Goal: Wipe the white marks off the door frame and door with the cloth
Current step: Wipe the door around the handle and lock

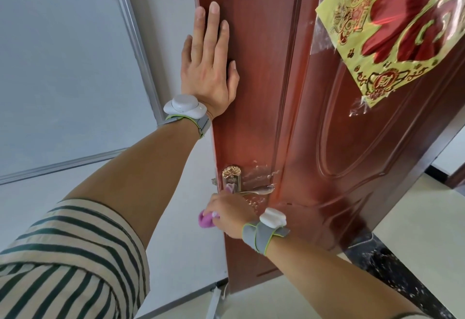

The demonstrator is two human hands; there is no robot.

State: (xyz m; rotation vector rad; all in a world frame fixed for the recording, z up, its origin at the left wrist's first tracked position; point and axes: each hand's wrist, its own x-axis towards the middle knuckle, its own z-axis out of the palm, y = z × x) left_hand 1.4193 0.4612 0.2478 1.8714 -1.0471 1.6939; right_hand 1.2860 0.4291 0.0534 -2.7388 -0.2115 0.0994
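R hand (227, 214) is gripping the purple cloth (206, 219), bunched just under the lever handle (259, 190). L hand (210, 67) is pressing flat, fingers straight, steadying the door (251, 92). White marks (259, 171) are sitting just above the grip; prob needing short firm rubs there.

— We get bright, even daylight; the white wall (63, 54) is lit flat, with no hard shadows.
— We do see a soft shadow beside the left hand (208, 67) on the door (254, 117), and strong glare off the foil decoration (392, 29).
— We agree. There is a sheen lower on the door too, and the wide lens splays the straight lines towards the edges.
— To us the right hand (226, 215) and cloth (205, 219) look slightly soft.
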